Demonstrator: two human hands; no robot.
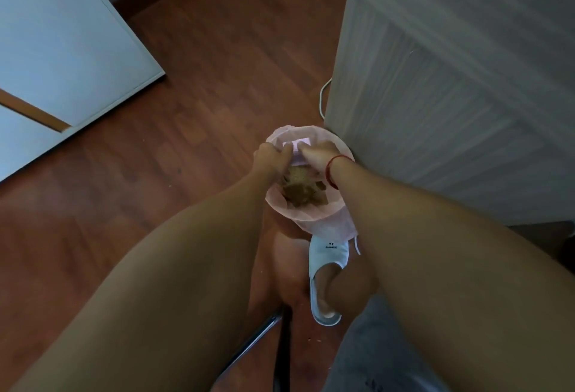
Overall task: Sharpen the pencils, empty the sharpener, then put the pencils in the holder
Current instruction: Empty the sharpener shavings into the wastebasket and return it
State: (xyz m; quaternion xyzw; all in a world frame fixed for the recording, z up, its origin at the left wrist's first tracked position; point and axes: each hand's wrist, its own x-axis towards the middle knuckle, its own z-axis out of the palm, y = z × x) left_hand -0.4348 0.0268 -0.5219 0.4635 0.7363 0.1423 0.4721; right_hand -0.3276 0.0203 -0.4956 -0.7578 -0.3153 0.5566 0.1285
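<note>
Wooden flooring (186,111) is recorded beneath a pink-lined bin (311,219), directly above whose opening a pale sharpener (300,145) is gripped from both sides by the left hand (272,156) and right hand (320,158), fingers curled round it.

The white slipper (328,251) bears a small dark mark and lettering, too blurred to read.
</note>
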